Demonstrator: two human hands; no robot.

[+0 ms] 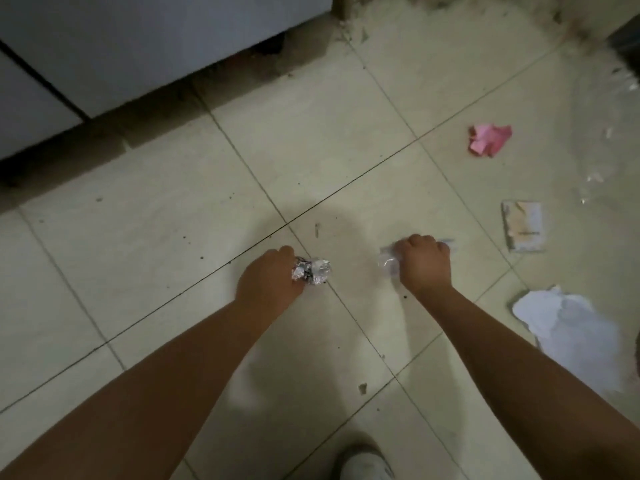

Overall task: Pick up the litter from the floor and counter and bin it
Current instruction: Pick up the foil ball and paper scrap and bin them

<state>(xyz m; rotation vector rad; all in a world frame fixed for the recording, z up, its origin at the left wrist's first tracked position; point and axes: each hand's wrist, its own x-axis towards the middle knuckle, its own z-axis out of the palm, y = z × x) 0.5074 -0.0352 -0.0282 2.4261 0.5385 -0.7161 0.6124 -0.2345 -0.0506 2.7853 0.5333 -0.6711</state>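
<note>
My left hand (268, 282) is closed around a crumpled silver foil wrapper (313, 270), which sticks out to the right of my fist. My right hand (424, 265) grips a clear plastic wrapper (389, 261) low over the tiled floor (173, 237); most of that wrapper is hidden under my fingers. More litter lies to the right: a crumpled pink paper (489, 139), a small printed card packet (523, 230), a crumpled white paper (575, 327) and a large clear plastic sheet (609, 150).
A grey cabinet (138, 46) stands at the upper left with a dark gap beneath it. A dark object (628, 46) sits at the upper right edge beside a dirty wall base. My white shoe (363, 462) shows at the bottom.
</note>
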